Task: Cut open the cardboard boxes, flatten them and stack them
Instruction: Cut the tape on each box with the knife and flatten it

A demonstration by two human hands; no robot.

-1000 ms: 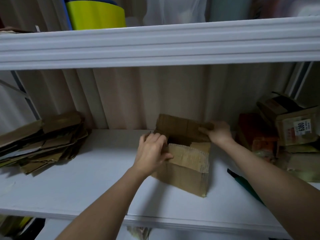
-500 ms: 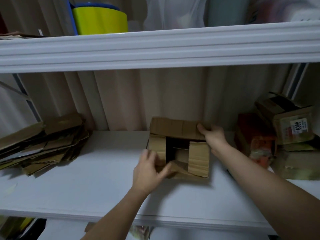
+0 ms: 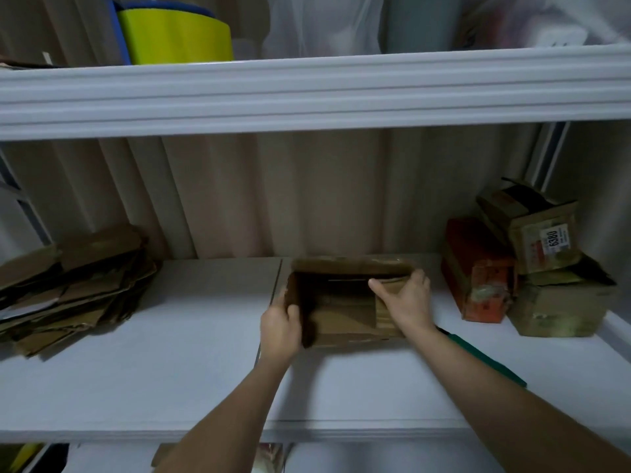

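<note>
- Left hand (image 3: 279, 331): fingers curled round the near-left wall of the open cardboard box (image 3: 345, 302), likely steadying it
- Right hand (image 3: 408, 302): gripping an inner right flap, seemingly to fold it
- Box: mid-shelf (image 3: 170, 370)
- Far left: flattened stack (image 3: 68, 288), presumably its destination

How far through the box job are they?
Partway. A stack of flattened cardboard already lies at the shelf's left. The left hand and right hand grip an opened box, not yet flat. Unopened boxes wait at the right.
</note>
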